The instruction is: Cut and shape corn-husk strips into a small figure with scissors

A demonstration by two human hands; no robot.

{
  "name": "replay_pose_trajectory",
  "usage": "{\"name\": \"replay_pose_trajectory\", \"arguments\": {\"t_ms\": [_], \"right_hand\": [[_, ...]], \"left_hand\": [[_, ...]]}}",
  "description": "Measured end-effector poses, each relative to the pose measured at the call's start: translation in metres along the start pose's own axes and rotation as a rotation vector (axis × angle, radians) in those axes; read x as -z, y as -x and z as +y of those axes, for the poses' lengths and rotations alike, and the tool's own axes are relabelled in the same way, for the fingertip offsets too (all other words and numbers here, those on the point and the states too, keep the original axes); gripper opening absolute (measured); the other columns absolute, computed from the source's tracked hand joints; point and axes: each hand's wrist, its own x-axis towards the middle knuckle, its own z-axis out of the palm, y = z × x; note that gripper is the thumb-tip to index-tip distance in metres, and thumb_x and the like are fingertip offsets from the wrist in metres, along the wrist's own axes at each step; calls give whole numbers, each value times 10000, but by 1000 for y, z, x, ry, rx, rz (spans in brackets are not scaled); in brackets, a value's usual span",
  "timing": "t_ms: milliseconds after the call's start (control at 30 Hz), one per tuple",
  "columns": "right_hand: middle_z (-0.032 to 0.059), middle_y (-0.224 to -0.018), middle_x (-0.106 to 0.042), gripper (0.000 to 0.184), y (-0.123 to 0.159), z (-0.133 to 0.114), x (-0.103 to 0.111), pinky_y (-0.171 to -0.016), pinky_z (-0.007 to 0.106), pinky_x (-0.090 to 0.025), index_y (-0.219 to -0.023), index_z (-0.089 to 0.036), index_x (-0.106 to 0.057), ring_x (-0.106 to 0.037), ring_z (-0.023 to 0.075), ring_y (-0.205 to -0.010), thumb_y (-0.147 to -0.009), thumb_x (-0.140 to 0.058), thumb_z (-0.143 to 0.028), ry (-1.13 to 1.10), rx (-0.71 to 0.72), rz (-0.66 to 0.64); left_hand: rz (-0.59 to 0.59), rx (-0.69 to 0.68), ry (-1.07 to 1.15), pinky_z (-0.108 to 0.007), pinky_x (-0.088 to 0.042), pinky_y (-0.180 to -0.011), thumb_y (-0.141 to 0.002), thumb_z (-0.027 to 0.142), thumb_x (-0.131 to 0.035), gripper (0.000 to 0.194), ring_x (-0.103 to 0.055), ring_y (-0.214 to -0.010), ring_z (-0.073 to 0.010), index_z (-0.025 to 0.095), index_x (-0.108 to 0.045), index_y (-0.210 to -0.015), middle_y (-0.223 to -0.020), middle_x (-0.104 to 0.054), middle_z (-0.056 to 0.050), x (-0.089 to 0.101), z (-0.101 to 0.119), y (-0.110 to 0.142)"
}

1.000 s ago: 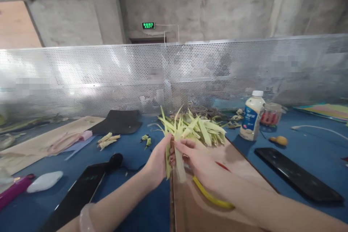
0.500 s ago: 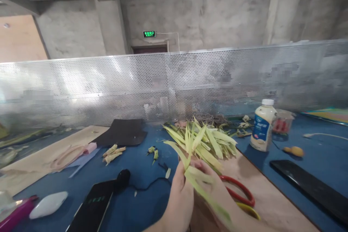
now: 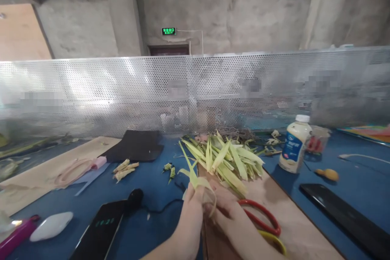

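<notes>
My left hand is closed around the base of pale green corn husk strips, whose split tips point up past the thumb. My right hand pinches the same piece, where a strip curves in a loop between both hands. The fingertips are partly hidden behind the husk. Just beyond lies a heap of loose husks on a brown board. Beside my right wrist rest a red looped handle and a yellow looped handle, partly covered by my forearm.
A white-capped bottle stands right of the heap, before a clear tub. A long black object lies at right. Left are a phone, small twisted husk pieces and black sheet. A perforated metal screen runs behind.
The long strip that hung down over my right wrist is now bent round into a loop between my hands. Both hands have shifted slightly left and down in the view.
</notes>
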Motion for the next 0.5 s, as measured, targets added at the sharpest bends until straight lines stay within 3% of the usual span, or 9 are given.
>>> {"name": "replay_pose_trajectory", "arguments": {"t_ms": [100, 200, 300, 433, 500], "right_hand": [[65, -813, -645, 372, 4, -4, 0, -776, 321, -445, -831, -142, -637, -578, 234, -854, -845, -467, -473, 144, -21, -5], [56, -842, -628, 343, 7, -11, -1, -758, 288, -424, -864, -160, -606, -565, 202, -837, -872, -435, -457, 250, 12, 20], [46, -844, -604, 376, 9, -17, -4, -725, 270, -409, -916, -175, -596, -550, 183, -818, -882, -398, -493, 211, -24, -13], [44, -819, -554, 405, 4, -18, -9, -702, 261, -395, -832, -154, -608, -520, 179, -821, -839, -453, -527, 34, -60, -103], [32, -769, -524, 418, 1, -15, -10, -690, 256, -385, -765, -137, -603, -501, 161, -769, -784, -523, -547, -54, -95, -118]], "left_hand": [[-60, 134, 128, -267, -461, -658, -738, 365, -603, 215, -624, -664, -172, 173, -528, -680, -642, -620, -15, -3, 9, -3], [-74, 109, 159, -239, -459, -621, -769, 416, -584, 313, -616, -633, -160, 170, -490, -601, -524, -568, -4, -4, 14, -4], [-65, 62, 149, -216, -455, -597, -789, 503, -546, 376, -615, -638, -163, 179, -493, -606, -394, -429, 38, -5, 15, -4], [-63, 87, 145, -211, -444, -554, -781, 492, -565, 290, -592, -533, -146, 228, -583, -902, -370, -349, 86, -3, 15, -3], [-67, 96, 155, -210, -443, -550, -775, 469, -585, 370, -586, -522, -142, 273, -550, -1087, -379, -344, 97, -1, 17, -4]]}}
